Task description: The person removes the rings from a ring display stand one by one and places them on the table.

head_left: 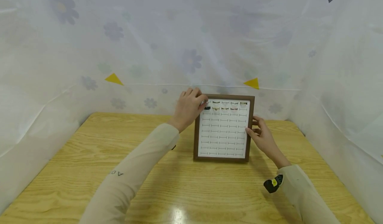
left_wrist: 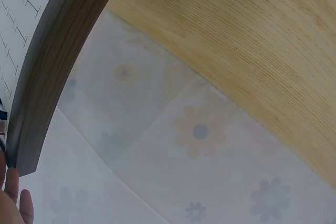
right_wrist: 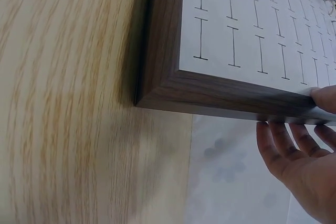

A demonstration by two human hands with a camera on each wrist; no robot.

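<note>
I watch the left hand [head_left: 188,108] reach across to the top left corner of the upright brown frame [head_left: 195,140], fingers curled and pinching a small dark piece [head_left: 207,108] on its white slotted board. The right hand [head_left: 262,135] grips the frame's right edge, thumb in front, steadying it on the wooden table [head_left: 89,157].

The frame [head_left: 223,128] is square, with a dark brown wooden rim around a white panel printed with rows of short black slots. It stands tilted back on the table; small rings [head_left: 225,105] sit in its top two rows.
</note>
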